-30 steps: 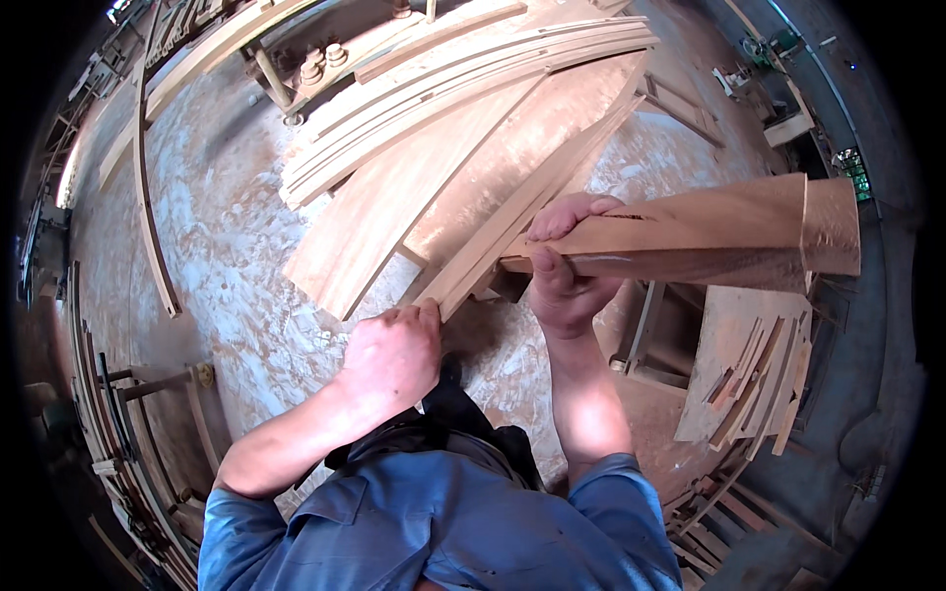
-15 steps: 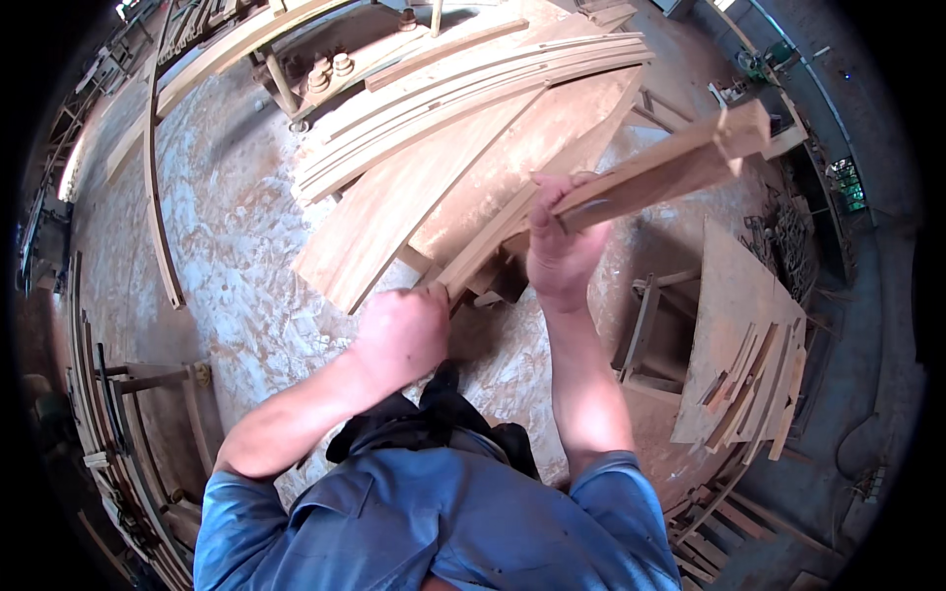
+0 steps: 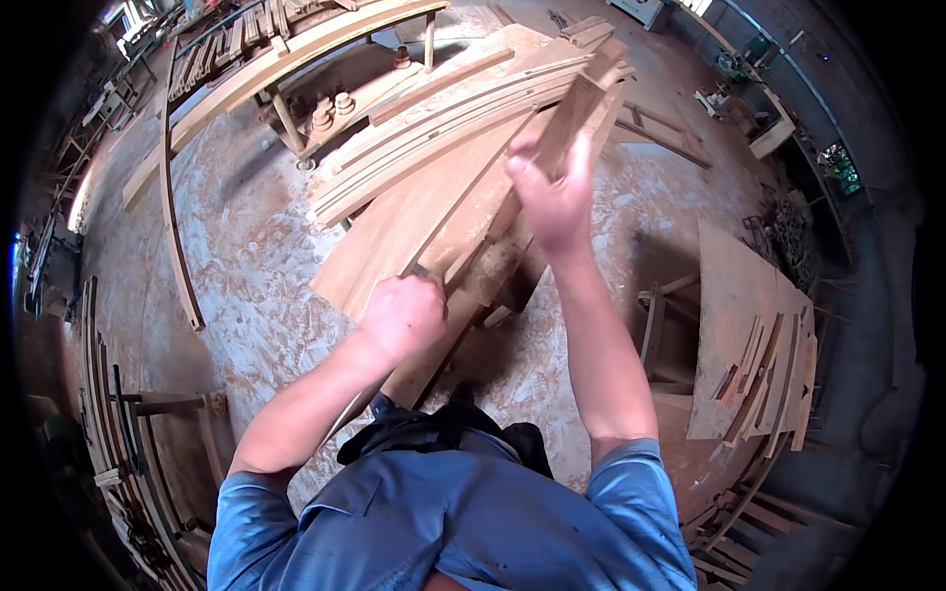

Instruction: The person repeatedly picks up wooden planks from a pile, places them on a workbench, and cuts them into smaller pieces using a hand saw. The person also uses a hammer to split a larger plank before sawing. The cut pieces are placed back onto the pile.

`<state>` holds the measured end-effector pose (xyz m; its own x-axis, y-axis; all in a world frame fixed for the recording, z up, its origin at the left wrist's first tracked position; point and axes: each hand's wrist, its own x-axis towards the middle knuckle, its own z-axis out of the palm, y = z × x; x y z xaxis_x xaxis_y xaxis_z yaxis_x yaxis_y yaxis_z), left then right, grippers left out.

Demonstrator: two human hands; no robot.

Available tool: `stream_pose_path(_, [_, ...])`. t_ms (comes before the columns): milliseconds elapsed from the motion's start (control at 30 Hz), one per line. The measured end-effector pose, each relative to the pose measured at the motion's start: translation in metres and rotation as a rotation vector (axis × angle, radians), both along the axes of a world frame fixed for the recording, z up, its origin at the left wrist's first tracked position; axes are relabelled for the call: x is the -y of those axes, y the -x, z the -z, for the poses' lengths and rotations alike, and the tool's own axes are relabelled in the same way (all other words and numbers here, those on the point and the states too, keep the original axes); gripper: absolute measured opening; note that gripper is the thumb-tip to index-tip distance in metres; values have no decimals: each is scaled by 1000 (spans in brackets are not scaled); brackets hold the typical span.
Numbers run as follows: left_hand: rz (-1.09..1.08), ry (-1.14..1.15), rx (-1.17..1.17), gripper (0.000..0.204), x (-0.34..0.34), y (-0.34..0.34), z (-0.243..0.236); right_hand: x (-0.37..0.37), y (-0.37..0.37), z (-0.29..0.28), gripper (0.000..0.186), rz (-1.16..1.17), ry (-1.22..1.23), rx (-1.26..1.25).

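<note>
My left hand (image 3: 404, 313) is closed on a wooden strip (image 3: 463, 258) low in front of me. My right hand (image 3: 554, 192) is farther forward and to the right, fingers wrapped round a brown wooden board (image 3: 581, 94) that runs away from me, its far end slightly blurred. Under and beyond both hands lie broad pale panels (image 3: 360, 256) and a stack of long thin strips (image 3: 424, 138); exactly where the held pieces touch them is hard to tell. More wood runs down past my left hand toward my waist.
A low wooden bench (image 3: 330, 20) stands at back left, with small turned pieces (image 3: 323, 116). A long batten (image 3: 177, 256) lies leftward. A sheet with offcuts (image 3: 729, 256) is at right; upright timber (image 3: 94, 394) lines the left edge. Machinery (image 3: 731, 67) sits back right.
My right hand has moved forward, swinging its board from pointing rightward to pointing away from me. My left hand has moved slightly up, and wood now shows reaching back toward my waist.
</note>
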<state>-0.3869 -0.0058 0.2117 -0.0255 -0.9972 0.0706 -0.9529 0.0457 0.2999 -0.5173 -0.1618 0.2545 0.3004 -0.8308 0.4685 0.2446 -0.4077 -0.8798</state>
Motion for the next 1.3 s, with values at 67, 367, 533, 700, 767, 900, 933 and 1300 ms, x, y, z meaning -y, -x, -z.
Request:
stream_pose_path(67, [9,8,-6,18,-1,2,8,-1,-7,-24,40,43,18,156])
stream_pose_path(367, [59,29,-146,17,2,-1,21,8,-7,-6,28,146,227,114])
stream_pose_path(533, [31,-22,-108,19,5,1,32,13,-9,-14,23,138,187,65])
stream_pose_path(700, [-30,-158,-129,19,3,3,23,2,-13,-13,20,128,249,10])
stream_pose_path(767, [-91,-357,-35,18,8,7,6,-3,-15,-19,18,167,248,-48])
stream_pose_path(900, [-110,-294,-74,17,12,4,4,-11,-27,-28,15,281,197,-161])
stream_pose_path(933, [-114,-293,-70,17,10,2,4,-10,-27,-30,15,244,175,-152])
stream_pose_path(1300, [-170,-332,-146,19,20,7,12,2,-22,-28,21,24,52,89])
